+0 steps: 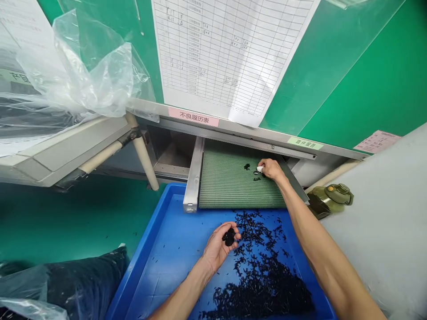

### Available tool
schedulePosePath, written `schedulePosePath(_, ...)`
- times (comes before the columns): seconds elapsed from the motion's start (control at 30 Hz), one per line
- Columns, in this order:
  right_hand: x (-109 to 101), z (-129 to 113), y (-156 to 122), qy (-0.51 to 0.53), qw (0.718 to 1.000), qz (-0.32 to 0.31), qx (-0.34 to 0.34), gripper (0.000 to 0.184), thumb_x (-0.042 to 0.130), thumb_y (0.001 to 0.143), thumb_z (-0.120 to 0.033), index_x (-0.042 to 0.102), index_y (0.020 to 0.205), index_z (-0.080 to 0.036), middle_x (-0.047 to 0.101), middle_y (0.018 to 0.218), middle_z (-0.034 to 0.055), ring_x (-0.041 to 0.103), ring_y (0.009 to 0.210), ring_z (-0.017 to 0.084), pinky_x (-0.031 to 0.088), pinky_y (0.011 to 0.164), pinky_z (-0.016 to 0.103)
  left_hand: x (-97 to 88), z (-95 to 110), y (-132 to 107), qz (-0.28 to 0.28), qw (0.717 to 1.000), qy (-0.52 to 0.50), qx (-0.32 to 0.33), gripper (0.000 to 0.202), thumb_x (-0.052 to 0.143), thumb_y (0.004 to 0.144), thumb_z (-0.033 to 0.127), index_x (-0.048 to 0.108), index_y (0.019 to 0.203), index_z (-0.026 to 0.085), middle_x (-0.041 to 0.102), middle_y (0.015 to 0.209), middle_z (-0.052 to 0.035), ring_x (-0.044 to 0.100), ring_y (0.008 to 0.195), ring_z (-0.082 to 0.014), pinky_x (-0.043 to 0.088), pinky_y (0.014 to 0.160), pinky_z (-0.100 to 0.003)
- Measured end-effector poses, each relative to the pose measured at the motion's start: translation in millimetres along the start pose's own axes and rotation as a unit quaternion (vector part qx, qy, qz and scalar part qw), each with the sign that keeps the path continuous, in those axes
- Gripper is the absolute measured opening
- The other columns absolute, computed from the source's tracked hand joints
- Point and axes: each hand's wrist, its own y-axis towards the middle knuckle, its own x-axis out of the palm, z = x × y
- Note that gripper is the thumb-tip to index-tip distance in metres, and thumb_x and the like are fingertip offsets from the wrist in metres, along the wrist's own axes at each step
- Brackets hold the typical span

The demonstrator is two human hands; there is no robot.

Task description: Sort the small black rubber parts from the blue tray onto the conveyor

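Observation:
My left hand (216,250) is above the blue tray (160,249), palm up, fingers curled round a few round black pieces (228,238). My right hand (271,169) reaches over the green ribbed conveyor belt (223,182). Its fingers pinch a small white object (260,169), partly hidden by the fingertips, so its kind is unclear. Just below that object a dark round piece (256,173) rests on the belt. Little clusters of black parts (247,166) lie on the belt nearby. Many small black parts (267,284) are heaped in the tray.
A metal rail (194,178) borders the belt on the left. On the right stands an olive bottle (330,198). Clear plastic (96,75) covers a shelf at upper left. A bag of dark material (73,284) lies left of the tray. Printed sheets (227,53) hang on the green panel.

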Motion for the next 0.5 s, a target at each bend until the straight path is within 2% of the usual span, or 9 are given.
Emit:
schedulePosePath(0.17,-2,5,-14,0.045,0.998,0.016,-0.036,0.029,0.050,0.060,-0.005,0.064,0.084,-0.017,0.058,0.068,0.0022,0.048,0.065,0.015,0.031,0.058,0.024,1.2,-1,-1,-0.001,1.000,0.009,-0.013,0.014,0.062,0.079,0.026,0.061,0.084,0.013,0.061,0.073,-0.0033,0.061,0.061,-0.0118,0.046,0.047,-0.019)
schedulePosePath(0.33,-13,3,-37,0.143,0.985,0.077,-0.065,0.039,0.049,0.064,-0.011,0.063,0.099,-0.019,0.055,0.077,0.0024,0.046,0.070,0.016,0.035,0.065,0.027,0.2,-2,-1,-0.023,0.999,0.032,0.006,0.020,0.067,0.076,0.031,0.061,0.085,0.014,0.059,0.073,-0.0013,0.059,0.060,-0.0102,0.045,0.046,-0.018)
schedulePosePath(0.43,-5,-4,-69,0.232,0.968,0.086,-0.046,0.037,0.048,0.067,-0.019,0.064,0.100,-0.016,0.055,0.079,0.0032,0.047,0.065,0.014,0.040,0.062,0.028,0.3,-2,-1,-0.026,0.998,0.054,0.018,0.027,0.070,0.073,0.036,0.060,0.084,0.014,0.057,0.069,0.0006,0.054,0.054,-0.0076,0.041,0.042,-0.016)
schedulePosePath(0.5,11,-12,-101,0.297,0.952,0.066,-0.029,0.039,0.050,0.068,-0.025,0.063,0.103,-0.015,0.056,0.080,0.0028,0.050,0.060,0.013,0.043,0.057,0.027,-0.3,-2,-1,-0.034,0.997,0.070,0.021,0.030,0.071,0.073,0.040,0.060,0.084,0.014,0.055,0.068,0.0014,0.052,0.052,-0.0064,0.038,0.040,-0.015)
